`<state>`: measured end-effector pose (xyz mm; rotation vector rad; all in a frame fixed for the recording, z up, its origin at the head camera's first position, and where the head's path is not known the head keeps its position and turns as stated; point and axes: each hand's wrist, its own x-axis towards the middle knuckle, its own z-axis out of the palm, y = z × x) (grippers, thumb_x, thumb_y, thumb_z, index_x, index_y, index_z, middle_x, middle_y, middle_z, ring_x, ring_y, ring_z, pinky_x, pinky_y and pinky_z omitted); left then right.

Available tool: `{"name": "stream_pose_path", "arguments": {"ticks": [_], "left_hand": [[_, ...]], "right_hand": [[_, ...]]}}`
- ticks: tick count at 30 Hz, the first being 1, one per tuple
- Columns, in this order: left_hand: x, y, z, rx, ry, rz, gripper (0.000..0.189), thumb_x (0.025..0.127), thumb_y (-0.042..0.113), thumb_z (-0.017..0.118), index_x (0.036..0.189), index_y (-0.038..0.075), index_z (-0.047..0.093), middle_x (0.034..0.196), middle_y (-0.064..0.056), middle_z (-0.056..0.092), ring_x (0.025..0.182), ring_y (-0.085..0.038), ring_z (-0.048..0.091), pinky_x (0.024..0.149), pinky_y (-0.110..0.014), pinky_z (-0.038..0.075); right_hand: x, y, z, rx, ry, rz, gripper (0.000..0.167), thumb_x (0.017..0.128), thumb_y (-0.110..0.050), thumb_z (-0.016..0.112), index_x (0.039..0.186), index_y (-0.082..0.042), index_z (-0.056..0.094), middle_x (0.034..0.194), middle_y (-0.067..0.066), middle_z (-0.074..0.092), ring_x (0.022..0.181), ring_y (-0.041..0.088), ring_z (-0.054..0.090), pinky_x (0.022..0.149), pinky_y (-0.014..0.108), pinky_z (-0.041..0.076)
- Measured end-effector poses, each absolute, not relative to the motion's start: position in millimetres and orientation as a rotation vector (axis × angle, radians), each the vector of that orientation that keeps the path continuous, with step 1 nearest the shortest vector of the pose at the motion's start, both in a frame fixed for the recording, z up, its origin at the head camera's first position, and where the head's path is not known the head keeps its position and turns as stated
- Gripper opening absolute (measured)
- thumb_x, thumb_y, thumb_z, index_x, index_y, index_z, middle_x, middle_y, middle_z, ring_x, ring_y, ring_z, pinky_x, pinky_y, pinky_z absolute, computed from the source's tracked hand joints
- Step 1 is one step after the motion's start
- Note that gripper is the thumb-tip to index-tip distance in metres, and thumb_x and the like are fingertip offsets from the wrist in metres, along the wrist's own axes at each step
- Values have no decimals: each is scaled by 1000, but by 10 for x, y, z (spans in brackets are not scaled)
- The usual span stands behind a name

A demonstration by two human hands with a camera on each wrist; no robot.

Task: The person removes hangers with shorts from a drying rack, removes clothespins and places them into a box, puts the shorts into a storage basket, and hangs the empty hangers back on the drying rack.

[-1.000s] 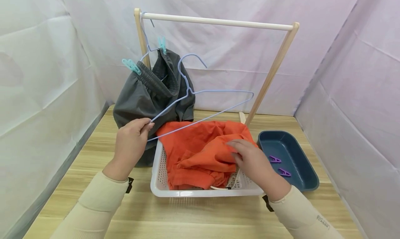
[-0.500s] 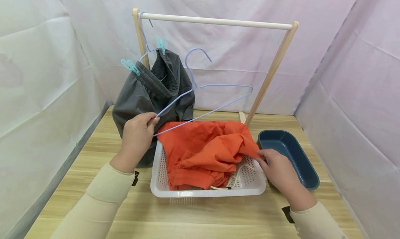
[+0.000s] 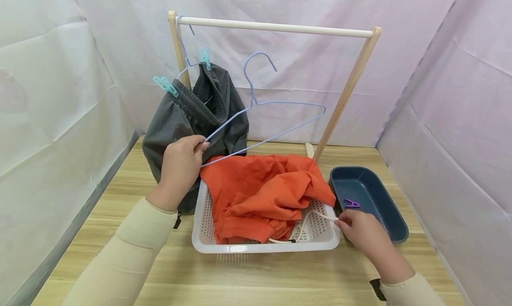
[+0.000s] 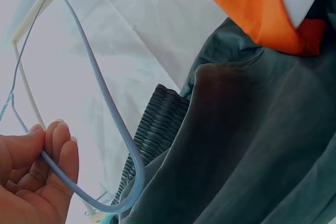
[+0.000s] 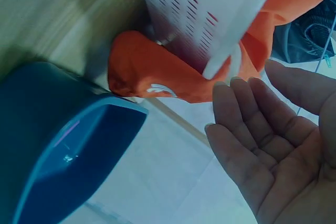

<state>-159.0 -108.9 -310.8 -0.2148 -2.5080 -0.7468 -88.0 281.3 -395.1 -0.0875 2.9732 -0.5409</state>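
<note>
My left hand (image 3: 182, 166) pinches one arm of a pale blue wire hanger (image 3: 294, 102), raised with its hook upward. Beneath it, an orange garment (image 3: 260, 199) with a gathered waistband lies crumpled in a white perforated basket (image 3: 266, 248). Its white drawstring (image 3: 305, 226) trails over the basket's right side. My right hand (image 3: 366, 235) is just beyond that rim, beside the cord's end. The right wrist view shows its fingers (image 5: 257, 114) loosely extended and the thumb apart. An orange portion with a white mark hangs outside the basket there.
A rack with a white rail (image 3: 276, 27) stands behind. On its left end, dark grey elastic-waisted pants (image 3: 192, 123) hang from another hanger with turquoise clothespins (image 3: 166, 86). A blue tub (image 3: 384, 212) holds a purple clip (image 3: 352, 203) at the right.
My left hand has carried the hanger up and to the right. The right hand has moved right and downward, drawing the orange garment's edge past the rim and letting it go.
</note>
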Motion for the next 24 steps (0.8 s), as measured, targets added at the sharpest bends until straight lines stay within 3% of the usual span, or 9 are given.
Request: {"name": "stream_pose_path", "arguments": {"ticks": [8,18,24], "left_hand": [[-1697,-1018,-3025,-205,-2525,-763,18,91,7,65,104,-6,69,97,-22,69,83,-36,64,78,-47,54],[-1864,-871,-2903,-210,-2530,-767,19,93,7,63,105,-6,69,95,-23,69,79,-36,63,75,-46,54],[-2001,-780,-2802,-211,-2581,-763,20,96,10,59,106,-5,68,96,-21,69,78,-34,62,75,-44,54]], "right_hand": [[-865,2845,-4065,-6,2873,-510,19,88,-25,68,87,-7,73,70,-1,61,62,16,49,55,32,40],[-808,2832,-4168,-11,2865,-623,17,90,-20,65,85,-5,72,60,-2,47,58,15,42,53,30,36],[-792,2824,-4204,11,2864,-670,17,90,-19,65,88,-4,73,61,-2,49,59,15,43,53,30,37]]}}
